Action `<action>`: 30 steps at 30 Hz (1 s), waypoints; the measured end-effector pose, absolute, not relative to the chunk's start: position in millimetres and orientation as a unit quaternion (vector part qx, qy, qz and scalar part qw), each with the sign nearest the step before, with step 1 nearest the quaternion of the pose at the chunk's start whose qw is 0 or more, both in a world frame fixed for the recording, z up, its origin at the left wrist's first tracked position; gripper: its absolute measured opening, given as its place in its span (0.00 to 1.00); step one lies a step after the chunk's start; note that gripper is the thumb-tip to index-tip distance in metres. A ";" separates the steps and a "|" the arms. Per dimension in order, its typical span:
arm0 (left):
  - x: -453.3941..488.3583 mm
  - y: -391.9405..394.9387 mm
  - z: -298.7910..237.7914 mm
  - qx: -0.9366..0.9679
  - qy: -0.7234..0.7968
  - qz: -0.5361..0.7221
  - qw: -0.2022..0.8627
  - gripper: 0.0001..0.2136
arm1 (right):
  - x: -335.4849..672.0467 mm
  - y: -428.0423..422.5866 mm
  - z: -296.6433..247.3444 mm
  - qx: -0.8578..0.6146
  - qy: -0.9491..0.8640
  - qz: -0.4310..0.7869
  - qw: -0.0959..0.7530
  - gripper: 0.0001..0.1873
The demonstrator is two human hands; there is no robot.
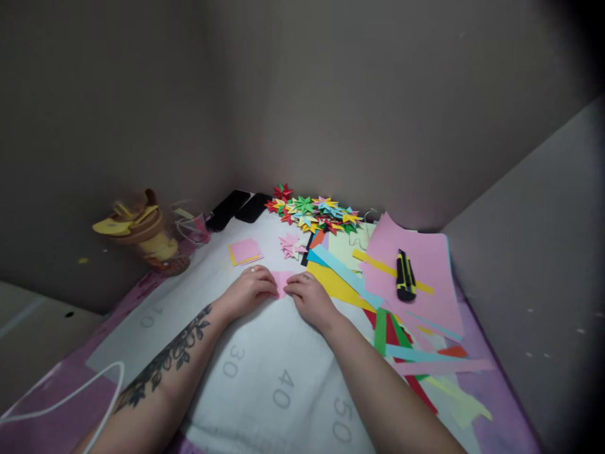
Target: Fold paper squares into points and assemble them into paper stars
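Note:
Between my two hands lies a small pink paper square (282, 284) on the white numbered sheet (255, 366). My left hand (250, 291) is closed on its left edge, fingers bent. From the other side my right hand (309, 296) pinches the right edge, fingertips close together. Just beyond the hands sits a pink folded paper star (292, 246). A small stack of pink and yellow paper squares (246, 251) lies past my left hand. Fingers cover part of the pink square, so its folds are hard to make out.
Many colourful paper stars (316, 211) are heaped at the back. Pink sheets (430, 252) with a utility knife (405, 276) lie at right, above scattered paper strips (416, 353). Two dark phone-like slabs (253, 208) and a pot (151, 236) stand back left. A white cable (118, 384) crosses lower left.

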State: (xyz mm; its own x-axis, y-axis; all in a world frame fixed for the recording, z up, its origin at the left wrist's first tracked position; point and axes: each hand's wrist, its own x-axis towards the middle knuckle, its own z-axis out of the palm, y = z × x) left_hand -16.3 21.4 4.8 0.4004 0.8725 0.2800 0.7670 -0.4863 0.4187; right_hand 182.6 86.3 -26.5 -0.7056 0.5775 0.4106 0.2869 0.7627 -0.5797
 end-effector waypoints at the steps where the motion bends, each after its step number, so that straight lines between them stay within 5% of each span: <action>1: -16.0 20.6 5.4 0.833 0.489 0.229 0.121 0.09 | 182.7 86.0 -25.6 -0.240 -0.892 0.242 0.297 0.16; 30: -9.2 23.4 7.0 0.790 0.536 0.237 0.180 0.09 | 178.1 93.6 -28.2 -0.278 -0.879 0.284 0.262 0.04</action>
State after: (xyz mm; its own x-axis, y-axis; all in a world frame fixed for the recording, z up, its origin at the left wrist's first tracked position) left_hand -9.2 23.4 7.0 0.3121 0.9326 0.1813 0.7618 -0.3597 0.5388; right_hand 178.1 93.6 -28.2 -0.7083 0.6373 0.3035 0.3389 0.6843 -0.6457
